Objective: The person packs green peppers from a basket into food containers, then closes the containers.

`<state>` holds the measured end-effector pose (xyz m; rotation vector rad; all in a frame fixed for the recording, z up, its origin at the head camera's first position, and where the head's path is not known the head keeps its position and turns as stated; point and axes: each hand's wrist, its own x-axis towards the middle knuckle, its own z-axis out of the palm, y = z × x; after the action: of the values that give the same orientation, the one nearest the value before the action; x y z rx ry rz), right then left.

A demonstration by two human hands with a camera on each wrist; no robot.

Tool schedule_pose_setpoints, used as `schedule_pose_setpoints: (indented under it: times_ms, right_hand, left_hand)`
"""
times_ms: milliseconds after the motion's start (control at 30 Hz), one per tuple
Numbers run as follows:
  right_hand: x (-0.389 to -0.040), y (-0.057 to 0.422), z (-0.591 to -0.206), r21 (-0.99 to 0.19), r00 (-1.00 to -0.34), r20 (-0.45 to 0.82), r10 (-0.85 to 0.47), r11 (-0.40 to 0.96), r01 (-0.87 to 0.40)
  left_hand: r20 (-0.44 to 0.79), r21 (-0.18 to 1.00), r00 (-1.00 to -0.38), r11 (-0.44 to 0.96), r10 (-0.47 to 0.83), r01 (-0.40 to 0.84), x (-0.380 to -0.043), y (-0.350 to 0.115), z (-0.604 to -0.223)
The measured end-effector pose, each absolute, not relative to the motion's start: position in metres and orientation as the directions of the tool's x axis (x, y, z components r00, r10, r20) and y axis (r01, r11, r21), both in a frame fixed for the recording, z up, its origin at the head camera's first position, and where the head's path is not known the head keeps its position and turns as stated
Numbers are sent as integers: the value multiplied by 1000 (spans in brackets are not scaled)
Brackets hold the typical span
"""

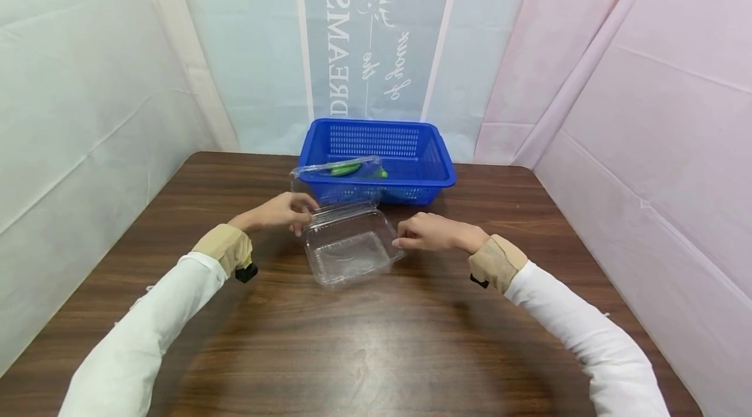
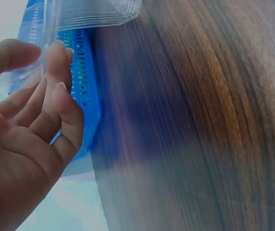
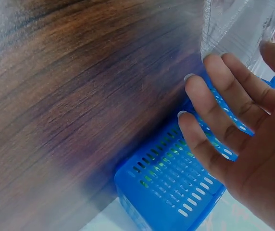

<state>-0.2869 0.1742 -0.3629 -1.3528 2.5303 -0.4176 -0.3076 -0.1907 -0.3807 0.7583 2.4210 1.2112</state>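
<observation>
A clear plastic clamshell container (image 1: pixel 352 248) is held open and tilted over the table, its lid (image 1: pixel 337 185) raised at the back in front of the basket. My left hand (image 1: pixel 286 210) pinches the container's left rim near the hinge between thumb and forefinger; the left wrist view shows this hand (image 2: pixel 36 106) with its other fingers loosely bent. At the right rim, my right hand (image 1: pixel 437 232) grips the edge with thumb and forefinger. Its remaining fingers (image 3: pixel 209 144) reach along the container's side in the right wrist view.
Behind the container stands a blue perforated basket (image 1: pixel 437 162) with long green vegetables (image 1: pixel 345 169) inside, partly seen through the clear lid. Brown wood-grain table (image 1: pixel 352 352) lies beneath. Pale cloth hangs on the left, right and back sides.
</observation>
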Motion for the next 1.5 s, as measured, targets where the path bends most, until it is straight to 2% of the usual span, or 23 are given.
schedule_pose_setpoints:
  times_ms: [500,833,1133,1300,1500]
  right_hand:
    - [-289,171,-363,-322,-558,-59,-827,545,-774]
    - [-289,170,-360,-324,-549,-121,-827,556,-766]
    - [-289,172,-357,-373,-553,-153,-819,567,-735]
    - [-290,173,-357,-382,-547,-129,-827,550,-743]
    - [-293,172,-356,-355,-547,-40,-836,524,-775]
  left_hand:
    - [-96,820,-802,503,589,272,-303,-191,-383]
    - [-72,824,-823,498,564,269,-305,-191,-386]
    - [-59,815,-827,505,559,284,-308,-189,-387]
    - [-59,816,-827,504,560,283,-308,-188,-387]
    - [-61,819,-825,500,562,281,-310,-189,-388]
